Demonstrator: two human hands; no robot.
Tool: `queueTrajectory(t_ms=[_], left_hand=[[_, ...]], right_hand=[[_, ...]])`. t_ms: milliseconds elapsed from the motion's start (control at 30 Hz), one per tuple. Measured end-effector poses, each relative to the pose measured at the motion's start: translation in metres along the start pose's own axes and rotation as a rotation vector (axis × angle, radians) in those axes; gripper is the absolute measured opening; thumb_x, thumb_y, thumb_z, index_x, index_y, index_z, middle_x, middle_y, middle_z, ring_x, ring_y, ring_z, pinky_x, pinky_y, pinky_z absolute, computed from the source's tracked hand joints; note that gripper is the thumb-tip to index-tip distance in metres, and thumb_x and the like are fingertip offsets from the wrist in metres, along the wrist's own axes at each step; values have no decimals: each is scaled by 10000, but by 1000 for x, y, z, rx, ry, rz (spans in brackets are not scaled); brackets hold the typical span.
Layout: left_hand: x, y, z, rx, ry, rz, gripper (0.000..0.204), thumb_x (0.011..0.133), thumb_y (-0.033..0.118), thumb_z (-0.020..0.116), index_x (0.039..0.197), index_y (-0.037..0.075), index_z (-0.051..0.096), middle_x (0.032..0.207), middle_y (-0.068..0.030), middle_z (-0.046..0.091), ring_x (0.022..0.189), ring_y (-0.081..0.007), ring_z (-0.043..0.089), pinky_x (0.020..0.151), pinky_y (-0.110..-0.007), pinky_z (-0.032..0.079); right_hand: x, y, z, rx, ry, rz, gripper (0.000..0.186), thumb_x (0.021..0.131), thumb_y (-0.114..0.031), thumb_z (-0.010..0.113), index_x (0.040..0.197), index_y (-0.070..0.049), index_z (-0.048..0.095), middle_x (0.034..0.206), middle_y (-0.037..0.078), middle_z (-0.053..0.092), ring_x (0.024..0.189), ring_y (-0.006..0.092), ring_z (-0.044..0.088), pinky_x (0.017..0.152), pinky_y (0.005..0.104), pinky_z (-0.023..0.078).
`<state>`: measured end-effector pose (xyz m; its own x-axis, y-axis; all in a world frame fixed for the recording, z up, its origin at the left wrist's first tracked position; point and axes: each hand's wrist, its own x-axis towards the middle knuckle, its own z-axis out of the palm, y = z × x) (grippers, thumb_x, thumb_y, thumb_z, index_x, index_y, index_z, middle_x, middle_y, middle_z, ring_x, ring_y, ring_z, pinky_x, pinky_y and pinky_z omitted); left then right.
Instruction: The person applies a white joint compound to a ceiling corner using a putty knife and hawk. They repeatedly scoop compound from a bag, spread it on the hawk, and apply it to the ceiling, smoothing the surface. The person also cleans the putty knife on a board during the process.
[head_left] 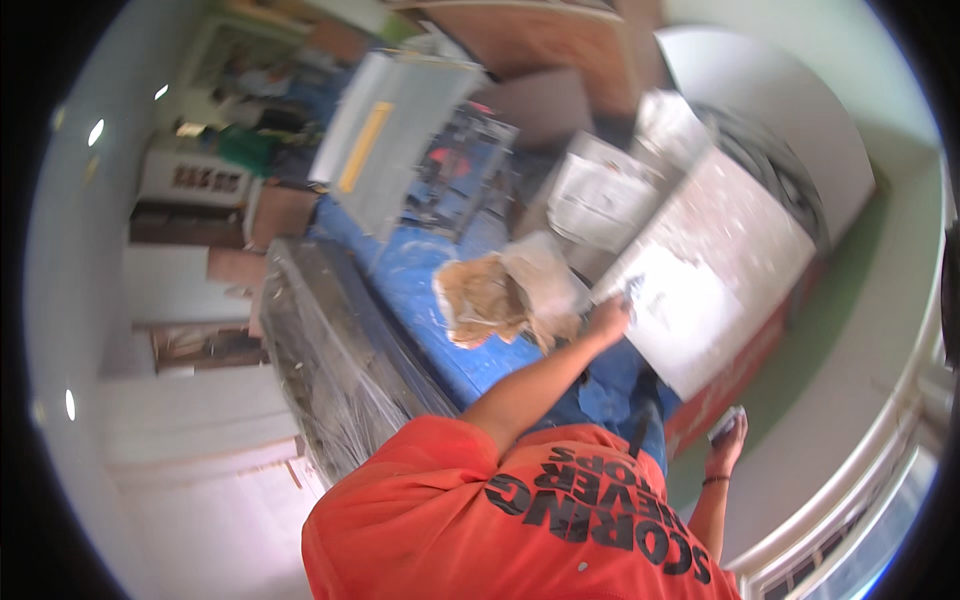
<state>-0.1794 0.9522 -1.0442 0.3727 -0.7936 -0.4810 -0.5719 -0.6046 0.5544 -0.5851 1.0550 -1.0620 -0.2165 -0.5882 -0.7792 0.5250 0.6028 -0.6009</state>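
My left hand [610, 317] reaches forward to the near left edge of a white, dust-smeared board [738, 222]. Its fingers are closed around a small greyish thing [633, 288], too blurred to name, at the board's surface. Lower on the right, my right hand [730, 446], with a dark band at the wrist, is held out near the green and white wall. A small, flat, whitish piece [726, 424] is gripped in its fingers; its kind cannot be made out.
Left of the board lie a torn brown paper bag [485, 300] and white sheets [600, 200] on a blue floor covering [415, 265]. A plastic-wrapped long item [325, 350] stands at left. A grey panel with a yellow strip [365, 145] leans farther off. Blurred people [265, 115] are behind.
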Motion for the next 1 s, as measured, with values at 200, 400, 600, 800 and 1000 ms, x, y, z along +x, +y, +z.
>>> queueTrajectory(t_ms=[200, 400, 600, 800, 1000], left_hand=[[-41, 23, -50, -28, 125, 115, 371, 963, 318, 612, 982, -50, 658, 915, -330, 678, 896, -502, 668, 779, -544, 511], [-60, 39, -78, -245, 103, 183, 387, 983, 335, 623, 966, -51, 657, 851, -315, 672, 808, -472, 682, 710, -520, 502], [-65, 76, -69, -156, 321, 322, 383, 1010, 306, 582, 851, -42, 590, 774, -300, 634, 761, -507, 632, 679, -558, 475], [-82, 100, -62, -158, 256, 256, 377, 1025, 299, 507, 902, -41, 615, 860, -317, 673, 861, -500, 665, 781, -574, 512], [-85, 92, -76, -250, 159, 415, 368, 1013, 327, 600, 908, -25, 622, 843, -281, 664, 797, -458, 661, 696, -497, 489]], right_hand=[[-18, -76, 138, 223, -767, 289, 966, 836, -893, 473, 1439, -139, 516, 885, 33, 576, 753, 191, 519, 706, 396, 463], [-31, -125, 228, 156, -1157, 172, 725, 988, -514, 589, 1564, -111, 410, 1561, 179, 450, 1476, 311, 383, 1155, 564, 343], [-51, -103, 273, -787, -810, -657, 363, 1059, -206, 555, 1273, 86, 593, 1203, 212, 679, 1084, 292, 664, 977, 377, 495], [-92, -79, 278, -976, -479, -1084, 309, 1051, -148, 491, 1235, 82, 586, 1147, 289, 603, 1068, 469, 597, 943, 499, 466], [-84, -85, 276, -995, -355, -1131, 334, 1064, -178, 503, 1291, 53, 583, 1180, 302, 593, 1101, 466, 600, 970, 489, 467]])
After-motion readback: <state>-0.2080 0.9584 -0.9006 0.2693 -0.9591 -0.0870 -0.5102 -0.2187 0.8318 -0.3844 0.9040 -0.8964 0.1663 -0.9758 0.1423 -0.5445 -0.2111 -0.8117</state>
